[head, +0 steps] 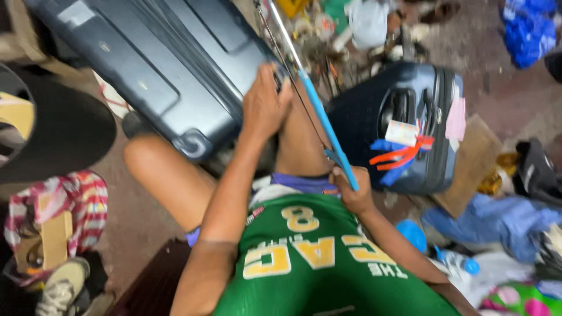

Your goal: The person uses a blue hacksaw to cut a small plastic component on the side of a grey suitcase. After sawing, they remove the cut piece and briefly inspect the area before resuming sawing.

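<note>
Looked like a cramped luggage repair spot: two dark blue suitcases point(164, 64) point(404, 126) sat on a bare dirty floor point(140, 216), with scrap clutter point(328, 29) and cloth piles point(497, 219) all around.

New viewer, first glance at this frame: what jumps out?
Centre: the long blue-handled tool, gripped low by the right hand, running up to where the left hand presses on the edge of the big dark blue suitcase at upper left. A smaller dark suitcase with orange and blue ribbons stands to the right; the green jersey fills the bottom.
</note>
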